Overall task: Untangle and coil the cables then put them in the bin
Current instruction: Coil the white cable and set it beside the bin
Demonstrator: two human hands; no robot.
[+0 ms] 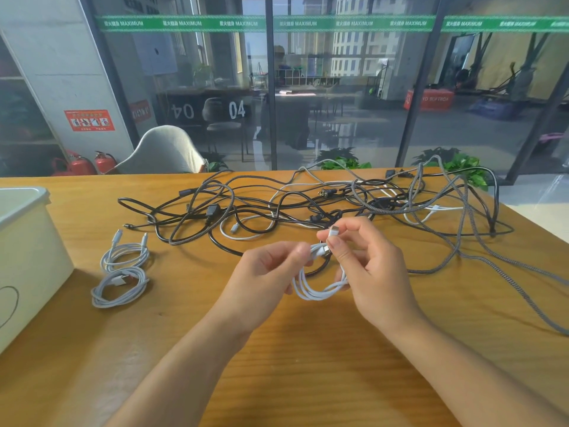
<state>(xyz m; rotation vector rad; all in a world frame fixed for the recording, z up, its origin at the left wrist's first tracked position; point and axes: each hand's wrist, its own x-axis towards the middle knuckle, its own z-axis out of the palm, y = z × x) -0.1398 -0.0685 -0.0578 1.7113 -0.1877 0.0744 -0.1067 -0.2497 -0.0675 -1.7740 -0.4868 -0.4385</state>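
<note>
- Left hand [271, 269] pinching thin white coiled cable [317, 288], keeping loops gathered.
- Right hand [366, 266] pinching its silver plug [334, 232], ready for tucking.
- Above wooden bench [308, 349], right of white plastic bin [27, 241].

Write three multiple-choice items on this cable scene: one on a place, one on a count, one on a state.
1. Where is the bin?
A. left edge of the table
B. far right corner
C. on the chair

2. How many coiled white cables lie beside the bin?
A. none
B. two
C. five

3. What are the hands doing?
A. resting flat
B. both holding one white cable
C. lifting the bin

Answers:
1 A, it stands at the table's left edge.
2 B, one coil lies behind another.
3 B, left hand and right hand pinch the white cable.
</note>
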